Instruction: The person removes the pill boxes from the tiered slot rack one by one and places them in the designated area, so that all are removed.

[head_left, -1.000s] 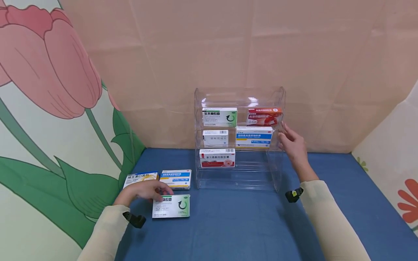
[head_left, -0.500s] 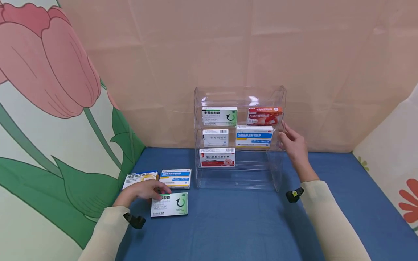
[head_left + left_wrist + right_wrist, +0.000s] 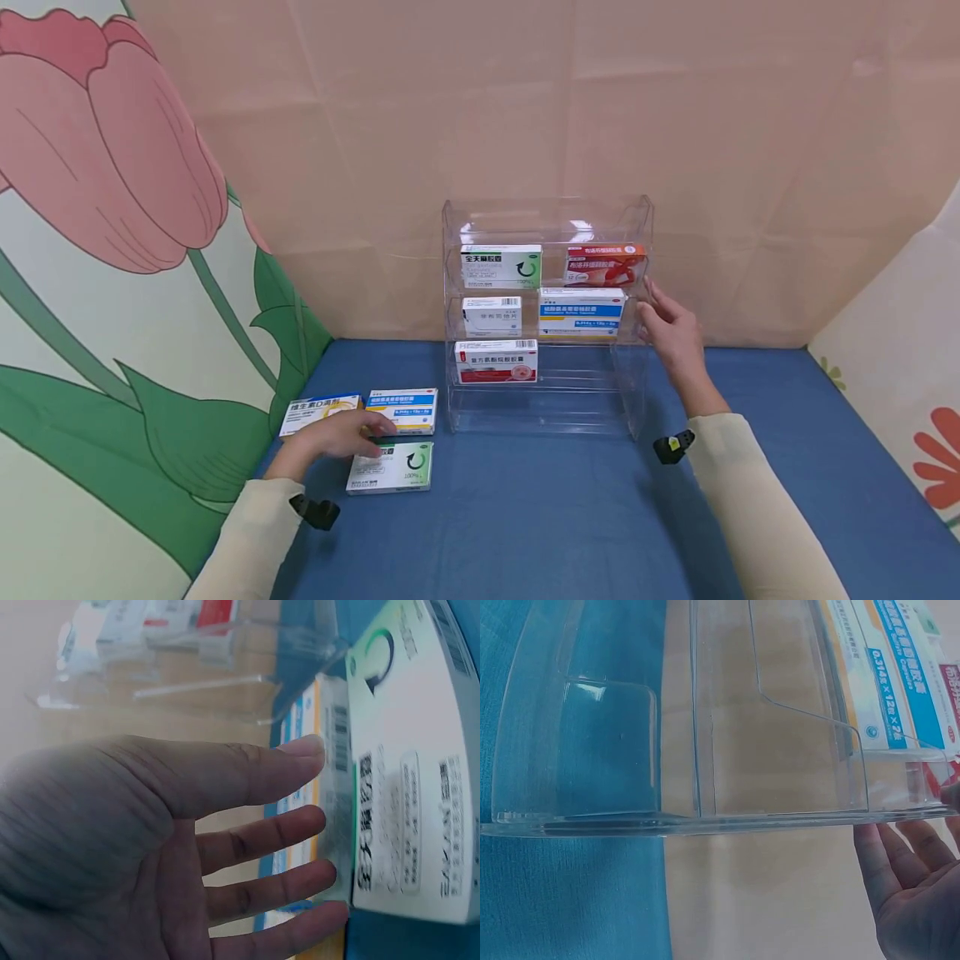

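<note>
My left hand (image 3: 341, 435) hovers at the near edge of the green-and-white medicine box (image 3: 397, 471) on the table; the fingers are straight and apart, with nothing between them. In the left wrist view the fingertips lie in front of a blue-and-white medicine box (image 3: 334, 712), beside the green-and-white box (image 3: 405, 787). My right hand (image 3: 672, 333) pinches the right side panel of a clear acrylic rack (image 3: 577, 421) between thumb and fingers. In the right wrist view the right hand (image 3: 922, 885) shows at the panel's edge, its thumb partly cut off.
On the rack stand green-and-white (image 3: 501, 267), red (image 3: 604, 265), white (image 3: 492, 317), blue-and-white (image 3: 581, 313) and red-and-white (image 3: 497, 362) medicine boxes. A vitamin D box (image 3: 318, 408) and a blue-and-white box (image 3: 405, 408) lie left of it on the blue cloth (image 3: 525, 517).
The green-and-white box on the table has shifted slightly away from me and left. My left hand now covers less of its edge. The right hand keeps its hold on the rack.
</note>
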A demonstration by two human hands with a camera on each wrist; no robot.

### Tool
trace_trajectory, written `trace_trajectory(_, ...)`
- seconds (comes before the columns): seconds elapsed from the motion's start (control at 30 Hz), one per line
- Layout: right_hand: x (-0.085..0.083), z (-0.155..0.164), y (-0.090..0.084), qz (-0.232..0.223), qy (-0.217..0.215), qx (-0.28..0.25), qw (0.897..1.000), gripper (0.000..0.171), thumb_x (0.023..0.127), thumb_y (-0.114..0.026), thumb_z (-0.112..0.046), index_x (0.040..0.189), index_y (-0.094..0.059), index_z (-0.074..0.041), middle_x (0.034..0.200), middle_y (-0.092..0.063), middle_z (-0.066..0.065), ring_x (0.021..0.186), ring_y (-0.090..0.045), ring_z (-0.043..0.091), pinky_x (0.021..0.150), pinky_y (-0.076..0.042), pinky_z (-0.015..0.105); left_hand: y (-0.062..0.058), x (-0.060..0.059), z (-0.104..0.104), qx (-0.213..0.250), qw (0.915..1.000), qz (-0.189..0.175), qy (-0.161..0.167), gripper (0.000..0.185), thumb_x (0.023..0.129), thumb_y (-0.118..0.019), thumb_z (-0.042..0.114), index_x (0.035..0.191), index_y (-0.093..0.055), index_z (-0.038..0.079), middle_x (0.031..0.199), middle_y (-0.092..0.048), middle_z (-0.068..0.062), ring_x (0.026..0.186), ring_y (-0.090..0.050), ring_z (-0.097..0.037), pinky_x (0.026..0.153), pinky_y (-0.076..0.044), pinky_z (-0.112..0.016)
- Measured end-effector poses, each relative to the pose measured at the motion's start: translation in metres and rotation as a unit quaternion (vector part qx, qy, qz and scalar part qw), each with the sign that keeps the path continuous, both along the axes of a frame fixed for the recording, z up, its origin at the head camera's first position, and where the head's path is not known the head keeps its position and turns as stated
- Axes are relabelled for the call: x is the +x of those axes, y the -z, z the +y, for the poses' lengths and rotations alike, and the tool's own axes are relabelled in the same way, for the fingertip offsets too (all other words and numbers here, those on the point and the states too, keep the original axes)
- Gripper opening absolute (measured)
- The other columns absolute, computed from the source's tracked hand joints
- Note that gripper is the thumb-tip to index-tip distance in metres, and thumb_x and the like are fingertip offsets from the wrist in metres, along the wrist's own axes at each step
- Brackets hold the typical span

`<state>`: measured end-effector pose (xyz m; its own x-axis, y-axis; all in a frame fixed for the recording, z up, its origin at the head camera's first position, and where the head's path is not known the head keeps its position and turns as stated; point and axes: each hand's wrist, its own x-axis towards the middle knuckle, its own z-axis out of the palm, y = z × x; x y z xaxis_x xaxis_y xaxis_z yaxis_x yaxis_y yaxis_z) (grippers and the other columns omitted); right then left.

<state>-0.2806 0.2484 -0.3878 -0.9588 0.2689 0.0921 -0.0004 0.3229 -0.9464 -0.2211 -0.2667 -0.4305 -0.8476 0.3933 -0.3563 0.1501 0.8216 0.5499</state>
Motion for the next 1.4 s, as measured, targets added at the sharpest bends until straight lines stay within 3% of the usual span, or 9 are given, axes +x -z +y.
trace_trajectory(0.3,-0.002,0.0,-0.003,0.009,0.0,-0.004,1.0,0.058,0.1,-0.056,-0.053,0.153,-0.035,-0.044,0.159,-0.042,0.004,0.137,-0.05,0.032,0.1,-0.05,0.044,-0.019,0.0,0.033,-0.017,0.9963,0.084,0.005,0.035,0.093,-0.073,0.02,0.126,-0.069,0.006,0.119,-0.068,-0.014,0.104,-0.062,-0.029,0.091,-0.053,-0.05)
trace_trajectory(0.57,0.002,0.0,-0.001,-0.008,-0.004,-0.016,1.0,0.057,0.101,-0.057,-0.049,0.154,-0.036,-0.044,0.159,-0.042,0.007,0.138,-0.049,0.033,0.1,-0.05,0.042,-0.033,0.008,0.078,0.005,0.9861,0.163,-0.033,0.03,0.094,-0.073,0.026,0.123,-0.071,0.017,0.127,-0.065,-0.007,0.117,-0.06,-0.029,0.097,-0.052,-0.05)
trace_trajectory(0.73,0.001,0.001,-0.004,-0.012,-0.009,-0.027,1.0,0.057,0.101,-0.057,-0.047,0.154,-0.036,-0.043,0.158,-0.042,0.009,0.138,-0.048,0.034,0.101,-0.049,0.041,-0.048,0.008,0.102,0.035,0.9761,0.213,-0.029,0.031,0.094,-0.073,0.025,0.124,-0.071,0.015,0.13,-0.064,-0.007,0.121,-0.06,-0.029,0.101,-0.05,-0.052)
trace_trajectory(0.9,0.001,-0.001,-0.005,-0.016,-0.009,-0.029,0.999,0.056,0.101,-0.056,-0.048,0.153,-0.036,-0.045,0.16,-0.041,0.009,0.139,-0.047,0.034,0.102,-0.049,0.041,-0.059,0.004,0.117,0.04,0.9706,0.235,-0.033,0.036,0.094,-0.073,0.027,0.128,-0.069,0.016,0.137,-0.062,-0.007,0.127,-0.057,-0.029,0.102,-0.048,-0.055)
trace_trajectory(1.03,0.0,0.0,-0.004,-0.014,-0.004,-0.028,1.0,0.053,0.102,-0.056,-0.047,0.151,-0.038,-0.047,0.159,-0.041,0.008,0.139,-0.047,0.033,0.101,-0.05,0.04,-0.061,-0.003,0.127,0.045,0.9631,0.264,-0.032,0.037,0.093,-0.073,0.028,0.128,-0.069,0.016,0.14,-0.06,-0.007,0.131,-0.051,-0.031,0.103,-0.047,-0.056)
trace_trajectory(1.23,-0.002,-0.001,-0.002,-0.01,-0.005,-0.021,1.0,0.053,0.101,-0.056,-0.05,0.151,-0.039,-0.047,0.16,-0.041,0.005,0.139,-0.048,0.031,0.1,-0.05,0.039,-0.058,-0.011,0.143,0.058,0.9402,0.33,-0.062,0.041,0.09,-0.076,0.027,0.128,-0.068,0.016,0.138,-0.058,-0.007,0.129,-0.046,-0.029,0.097,-0.051,-0.054)
trace_trajectory(1.4,-0.003,0.0,-0.003,-0.017,-0.001,-0.02,1.0,0.054,0.1,-0.057,-0.05,0.151,-0.041,-0.045,0.159,-0.042,0.004,0.136,-0.049,0.029,0.101,-0.05,0.041,-0.056,-0.016,0.158,0.046,0.9338,0.346,-0.077,0.047,0.088,-0.078,0.026,0.132,-0.066,0.017,0.14,-0.057,-0.008,0.129,-0.045,-0.03,0.097,-0.052,-0.053)
